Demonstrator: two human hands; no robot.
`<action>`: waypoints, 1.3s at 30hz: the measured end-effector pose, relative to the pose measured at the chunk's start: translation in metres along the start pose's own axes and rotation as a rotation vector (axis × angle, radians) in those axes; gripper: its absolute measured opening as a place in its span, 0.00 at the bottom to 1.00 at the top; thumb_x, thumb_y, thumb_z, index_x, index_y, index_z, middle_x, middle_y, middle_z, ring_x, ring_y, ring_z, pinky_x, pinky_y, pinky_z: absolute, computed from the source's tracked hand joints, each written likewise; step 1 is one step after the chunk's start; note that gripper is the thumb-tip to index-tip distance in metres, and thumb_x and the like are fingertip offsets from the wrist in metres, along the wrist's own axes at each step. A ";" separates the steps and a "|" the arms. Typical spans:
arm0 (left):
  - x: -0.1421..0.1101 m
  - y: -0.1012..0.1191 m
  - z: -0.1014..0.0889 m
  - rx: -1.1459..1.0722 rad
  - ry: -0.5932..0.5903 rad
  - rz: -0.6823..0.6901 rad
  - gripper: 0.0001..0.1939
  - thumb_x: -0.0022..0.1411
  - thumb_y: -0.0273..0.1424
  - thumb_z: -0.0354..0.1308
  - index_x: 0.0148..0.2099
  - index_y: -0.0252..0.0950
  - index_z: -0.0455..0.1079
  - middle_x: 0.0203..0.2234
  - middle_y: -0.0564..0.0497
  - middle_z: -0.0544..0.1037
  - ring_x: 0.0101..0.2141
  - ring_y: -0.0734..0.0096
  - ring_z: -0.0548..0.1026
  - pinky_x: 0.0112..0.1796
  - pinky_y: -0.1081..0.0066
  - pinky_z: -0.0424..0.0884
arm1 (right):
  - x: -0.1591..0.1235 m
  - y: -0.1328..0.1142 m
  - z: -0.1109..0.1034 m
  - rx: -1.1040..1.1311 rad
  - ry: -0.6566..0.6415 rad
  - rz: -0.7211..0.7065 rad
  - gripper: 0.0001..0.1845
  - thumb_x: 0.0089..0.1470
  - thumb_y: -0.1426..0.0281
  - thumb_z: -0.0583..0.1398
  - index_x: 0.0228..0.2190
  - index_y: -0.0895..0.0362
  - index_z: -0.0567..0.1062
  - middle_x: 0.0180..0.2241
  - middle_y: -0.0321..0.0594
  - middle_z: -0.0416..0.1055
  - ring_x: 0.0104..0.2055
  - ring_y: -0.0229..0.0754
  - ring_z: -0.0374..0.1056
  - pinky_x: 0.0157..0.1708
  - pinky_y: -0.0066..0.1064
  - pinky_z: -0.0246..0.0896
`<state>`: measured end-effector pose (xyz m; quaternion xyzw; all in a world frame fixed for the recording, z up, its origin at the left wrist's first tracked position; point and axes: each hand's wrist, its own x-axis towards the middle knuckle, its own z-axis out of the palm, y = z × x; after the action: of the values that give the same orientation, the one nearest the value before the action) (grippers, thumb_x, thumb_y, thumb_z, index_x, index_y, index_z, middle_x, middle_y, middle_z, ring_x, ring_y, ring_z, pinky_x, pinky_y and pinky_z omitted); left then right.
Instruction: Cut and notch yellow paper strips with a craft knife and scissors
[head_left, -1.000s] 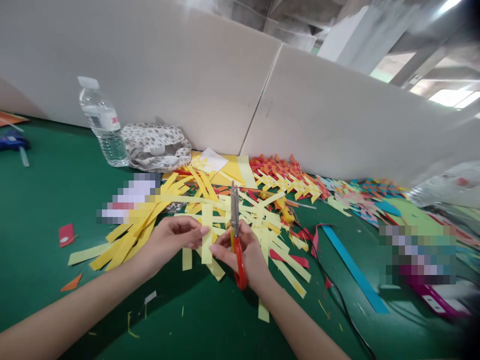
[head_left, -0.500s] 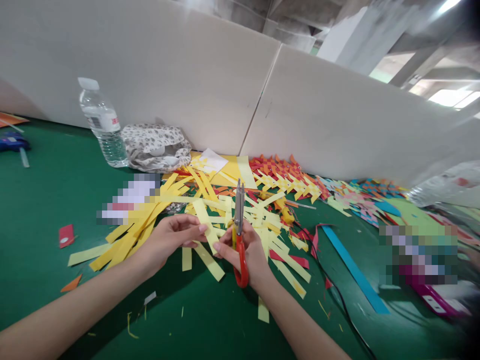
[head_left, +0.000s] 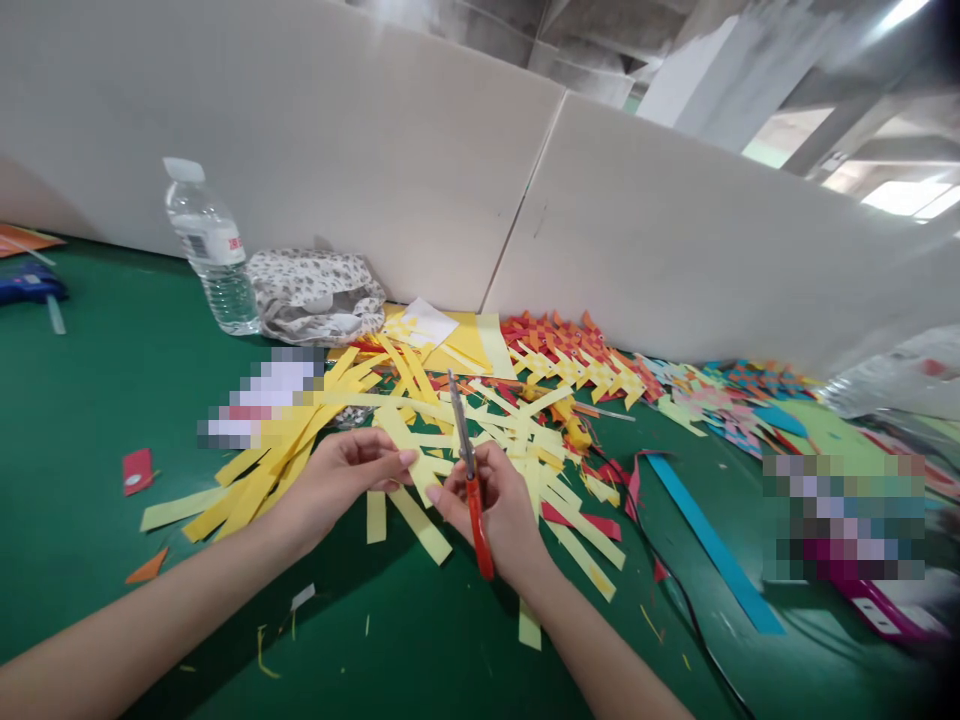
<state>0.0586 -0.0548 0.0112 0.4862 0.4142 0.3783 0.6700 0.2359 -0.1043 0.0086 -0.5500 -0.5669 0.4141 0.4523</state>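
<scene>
"Head view: what are the hands doing?"

"Left hand (head_left: pixel 360 465) pinches a pale yellow strip (head_left: pixel 421 477) between thumb and fingers. Right hand (head_left: pixel 504 508) has its thumb tip at the strip's near end, and its fingers are curled around red-handled scissors (head_left: pixel 473 490)."

"Where's that strip, exactly?"

"Between the two hands, slanting, above the counter (head_left: pixel 420 660). The scissors' blades point away from the person, just right of it."

"And around them?"

"Loose pale strips (head_left: pixel 574 552) lie beneath and beyond the hands, spreading right. Deeper yellow strips (head_left: pixel 262 470) fan out left of the left hand. Right of the right hand come a black cord (head_left: pixel 686 590) and then a blue strip (head_left: pixel 712 545)."

"Farther out?"

"Past the left hand, a patterned bag (head_left: pixel 315 280) with a bottle (head_left: pixel 214 262) just beside it. Beyond the right hand, red and orange woven pieces (head_left: pixel 551 338) by the wall (head_left: pixel 322 140). Well left of both hands, a blue tool (head_left: pixel 30 285); I can't make out all of it."
</scene>
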 end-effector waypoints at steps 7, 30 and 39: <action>0.000 0.006 -0.001 -0.053 0.183 0.143 0.11 0.46 0.36 0.66 0.27 0.35 0.71 0.21 0.55 0.76 0.25 0.75 0.74 0.31 0.76 0.70 | 0.000 -0.005 -0.007 -0.624 0.119 -0.059 0.28 0.35 0.58 0.66 0.37 0.52 0.63 0.28 0.37 0.67 0.27 0.42 0.63 0.22 0.29 0.53; -0.002 0.008 -0.002 0.019 0.227 0.208 0.12 0.44 0.38 0.67 0.26 0.36 0.71 0.21 0.53 0.77 0.25 0.69 0.76 0.31 0.71 0.72 | 0.003 -0.007 -0.009 -0.658 0.013 -0.073 0.26 0.36 0.53 0.65 0.30 0.53 0.60 0.27 0.35 0.64 0.25 0.38 0.58 0.21 0.28 0.51; -0.001 0.008 -0.002 -0.122 0.162 0.171 0.09 0.45 0.34 0.67 0.25 0.36 0.72 0.18 0.56 0.76 0.23 0.76 0.74 0.29 0.76 0.72 | 0.004 -0.008 -0.009 -0.636 0.038 -0.107 0.26 0.35 0.51 0.65 0.24 0.53 0.57 0.22 0.32 0.59 0.22 0.35 0.53 0.19 0.27 0.46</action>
<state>0.0557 -0.0528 0.0182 0.4457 0.4002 0.4965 0.6282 0.2425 -0.1011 0.0186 -0.6411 -0.6873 0.1814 0.2894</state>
